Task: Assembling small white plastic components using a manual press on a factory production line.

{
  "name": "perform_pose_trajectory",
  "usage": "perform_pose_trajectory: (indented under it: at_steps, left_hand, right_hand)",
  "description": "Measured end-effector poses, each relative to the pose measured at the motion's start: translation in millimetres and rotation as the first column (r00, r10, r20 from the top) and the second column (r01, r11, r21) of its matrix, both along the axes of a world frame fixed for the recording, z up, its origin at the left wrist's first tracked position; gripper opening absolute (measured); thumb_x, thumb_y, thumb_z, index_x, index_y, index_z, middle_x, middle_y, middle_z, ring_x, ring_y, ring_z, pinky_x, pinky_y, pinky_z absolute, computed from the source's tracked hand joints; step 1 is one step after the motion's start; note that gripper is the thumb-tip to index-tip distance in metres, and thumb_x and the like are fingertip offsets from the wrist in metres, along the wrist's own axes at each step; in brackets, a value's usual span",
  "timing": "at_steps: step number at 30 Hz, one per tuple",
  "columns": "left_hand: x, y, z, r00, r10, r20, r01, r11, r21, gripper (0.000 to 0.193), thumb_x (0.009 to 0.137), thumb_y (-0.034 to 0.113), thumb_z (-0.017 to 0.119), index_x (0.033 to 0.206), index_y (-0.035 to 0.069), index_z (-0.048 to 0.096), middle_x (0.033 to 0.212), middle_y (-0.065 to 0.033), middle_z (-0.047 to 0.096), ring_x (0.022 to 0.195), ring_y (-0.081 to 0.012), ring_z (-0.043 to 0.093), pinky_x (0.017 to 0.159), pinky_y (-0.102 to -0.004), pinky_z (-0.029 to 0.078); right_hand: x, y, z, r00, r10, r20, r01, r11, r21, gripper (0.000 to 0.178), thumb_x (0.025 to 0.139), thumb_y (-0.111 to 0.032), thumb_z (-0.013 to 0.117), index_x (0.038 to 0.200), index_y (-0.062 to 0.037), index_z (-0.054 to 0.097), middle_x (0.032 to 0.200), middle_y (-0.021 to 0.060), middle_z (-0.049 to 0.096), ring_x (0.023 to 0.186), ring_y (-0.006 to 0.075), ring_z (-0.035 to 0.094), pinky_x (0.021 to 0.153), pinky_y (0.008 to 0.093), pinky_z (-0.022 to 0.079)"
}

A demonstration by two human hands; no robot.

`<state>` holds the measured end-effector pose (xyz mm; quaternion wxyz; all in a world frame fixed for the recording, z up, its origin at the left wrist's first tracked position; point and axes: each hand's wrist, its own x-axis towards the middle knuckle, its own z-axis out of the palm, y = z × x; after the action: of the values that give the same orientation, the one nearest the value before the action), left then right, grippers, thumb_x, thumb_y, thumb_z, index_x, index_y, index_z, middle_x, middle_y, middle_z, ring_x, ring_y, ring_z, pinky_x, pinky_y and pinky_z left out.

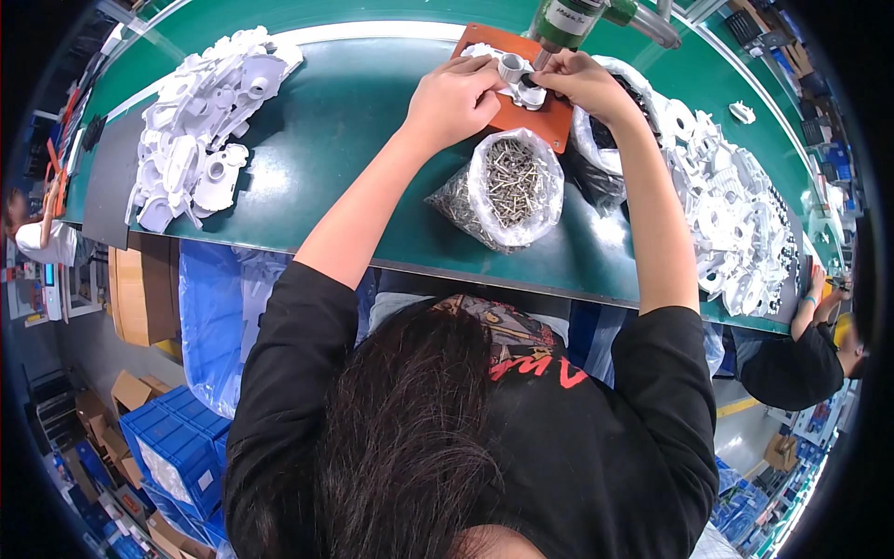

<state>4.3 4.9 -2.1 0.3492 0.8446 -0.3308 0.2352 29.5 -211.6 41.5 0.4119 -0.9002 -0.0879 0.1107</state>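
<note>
A white moulded plastic part (511, 67) with a round upright collar lies on an orange plate (538, 126) at the far side of the bench. My left hand (454, 101) grips its left side, fingers bent over it. From the right, my right hand (585, 84) pinches a small black piece (529, 81) against the part; its exact shape is too small to tell. Just above the fingertips hangs the tip of a green machine head (566, 23). On the near side of the plate stands a clear bag (556, 191) full of metal screws or pins (510, 177).
White plastic parts (200, 130) are heaped at the left, and another white heap (731, 214) fills the right. Beside my right forearm, a bag of black pieces (601, 135) stands open. Blue crates (177, 447) stand on the floor at the left. Another person (792, 368) sits at the far right.
</note>
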Motion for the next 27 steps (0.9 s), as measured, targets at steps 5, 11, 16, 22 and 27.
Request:
perform_pose_trajectory:
  at_steps: [5,11,16,22,27]
  left_hand:
    - [-0.7,-0.3,0.7,1.0,0.013,-0.007,-0.013,1.0,0.006,0.019,0.077,0.012,0.056,0.091,0.012,0.068,0.113,-0.0109,0.064,0.105,-0.028,0.06,0.086,-0.0377,0.049]
    - [-0.9,-0.3,0.2,1.0,0.019,-0.004,-0.019,1.0,0.001,0.019,0.076,0.012,0.056,0.091,0.012,0.068,0.112,-0.0116,0.064,0.106,-0.0283,0.059,0.087,-0.0378,0.049]
    - [-0.4,0.0,-0.3,1.0,0.013,-0.002,-0.013,1.0,-0.003,0.019,0.076,0.011,0.056,0.091,0.012,0.068,0.112,-0.0116,0.064,0.106,-0.0283,0.059,0.087,-0.0376,0.049]
    - [-1.1,0.3,0.6,1.0,0.015,-0.009,-0.015,1.0,-0.001,0.019,0.076,0.011,0.056,0.091,0.012,0.068,0.112,-0.0112,0.064,0.106,-0.0284,0.059,0.087,-0.0377,0.049]
    - [-0.5,-0.1,-0.1,1.0,0.013,-0.012,-0.013,1.0,0.005,0.019,0.076,0.011,0.056,0.091,0.012,0.068,0.112,-0.0105,0.064,0.105,-0.0284,0.06,0.086,-0.0378,0.049]
  right_hand:
    - [0.2,0.1,-4.7,0.998,-0.013,0.054,0.013,1.0,-0.011,0.025,0.081,-0.026,0.069,0.077,-0.0059,0.055,0.064,-0.0042,0.048,0.056,0.0047,0.04,0.049,0.0226,0.028]
    - [-2.5,2.5,-3.6,0.998,-0.031,0.056,0.032,0.999,-0.01,0.024,0.082,-0.026,0.068,0.075,-0.0064,0.055,0.063,-0.005,0.048,0.056,0.0048,0.038,0.05,0.0224,0.027]
    - [-4.9,4.7,-1.7,0.997,-0.046,0.061,0.048,0.999,-0.024,0.023,0.082,-0.026,0.067,0.077,-0.0049,0.058,0.063,-0.0045,0.05,0.057,0.0051,0.039,0.051,0.0229,0.028]
    - [-5.9,5.7,-0.3,0.996,-0.05,0.071,0.052,0.998,-0.032,0.023,0.082,-0.025,0.066,0.079,-0.0037,0.06,0.065,-0.0035,0.052,0.058,0.0052,0.041,0.052,0.0231,0.029]
    - [-5.4,5.9,-0.7,0.998,-0.042,0.052,0.043,0.999,-0.008,0.023,0.082,-0.026,0.066,0.079,-0.0037,0.06,0.066,-0.0024,0.054,0.06,0.0051,0.042,0.054,0.0225,0.031]
